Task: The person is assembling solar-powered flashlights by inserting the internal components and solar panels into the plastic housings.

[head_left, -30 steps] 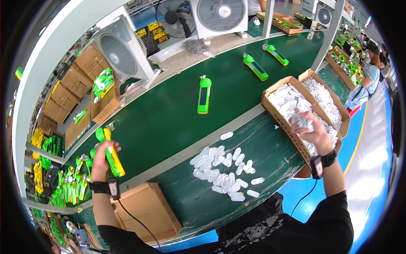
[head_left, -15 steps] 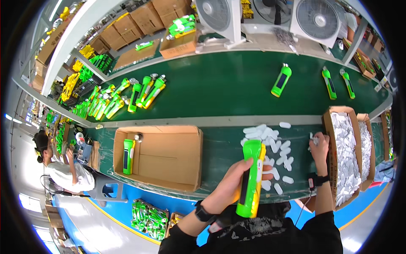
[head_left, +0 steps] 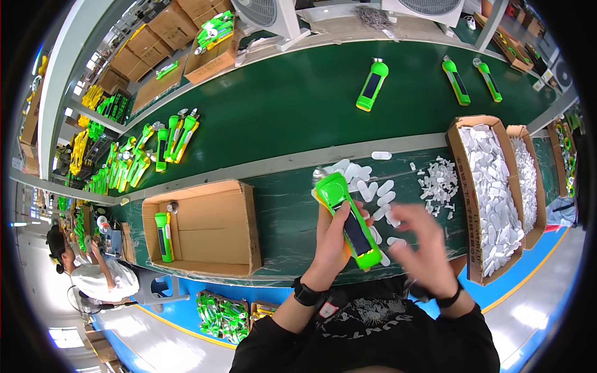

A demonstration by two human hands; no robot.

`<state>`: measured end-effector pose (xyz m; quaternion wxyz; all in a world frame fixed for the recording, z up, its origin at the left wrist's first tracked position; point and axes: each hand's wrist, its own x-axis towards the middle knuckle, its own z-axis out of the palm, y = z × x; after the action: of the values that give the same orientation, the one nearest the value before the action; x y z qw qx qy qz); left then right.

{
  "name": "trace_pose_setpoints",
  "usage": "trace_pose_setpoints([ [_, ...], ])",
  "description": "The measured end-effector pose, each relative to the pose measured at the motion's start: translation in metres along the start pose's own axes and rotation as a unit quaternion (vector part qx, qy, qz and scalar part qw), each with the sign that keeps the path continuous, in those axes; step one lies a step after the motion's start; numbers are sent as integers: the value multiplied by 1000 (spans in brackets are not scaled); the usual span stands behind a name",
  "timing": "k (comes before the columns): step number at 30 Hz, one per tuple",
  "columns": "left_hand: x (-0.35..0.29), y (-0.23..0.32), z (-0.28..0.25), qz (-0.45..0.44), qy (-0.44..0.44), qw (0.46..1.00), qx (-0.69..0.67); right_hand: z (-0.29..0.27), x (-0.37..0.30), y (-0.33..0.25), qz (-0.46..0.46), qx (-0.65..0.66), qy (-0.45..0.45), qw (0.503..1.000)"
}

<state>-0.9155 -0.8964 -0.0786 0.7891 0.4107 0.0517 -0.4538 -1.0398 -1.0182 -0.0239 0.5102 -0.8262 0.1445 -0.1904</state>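
Note:
A green and yellow flashlight [head_left: 354, 224] with a dark panel on its side rests in my left hand [head_left: 333, 239], the fingers wrapped round its body and the thumb on top. Its silver-tipped head points away from me. To its right, my right hand [head_left: 429, 248] hovers near the loose white oval plates [head_left: 373, 186], blurred by motion, with thumb and fingers apart. Whether anything small lies against its palm I cannot make out. Beyond that hand is a pile of small white pieces [head_left: 439, 183] on the green bench.
A cardboard box [head_left: 249, 230] at left holds one flashlight [head_left: 163, 236]. Tall cartons of white plates [head_left: 491, 199] and small white parts [head_left: 527, 180] stand at right. More flashlights [head_left: 371, 87] lie on the raised green shelf [head_left: 280, 105]. A person [head_left: 99, 273] sits far left.
My right hand has left the small white pieces and come toward the flashlight. My left hand has turned the flashlight so its dark panel faces up. The view has shifted.

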Motion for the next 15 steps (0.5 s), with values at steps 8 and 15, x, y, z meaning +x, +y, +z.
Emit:
trace_pose_setpoints([
  [8,12,-9,-5,37,-87,990,-103,34,0,10,27,-44,28,998],
  [15,8,-8,1,65,-109,992,16,18,5,14,-56,-161,40,985],
])
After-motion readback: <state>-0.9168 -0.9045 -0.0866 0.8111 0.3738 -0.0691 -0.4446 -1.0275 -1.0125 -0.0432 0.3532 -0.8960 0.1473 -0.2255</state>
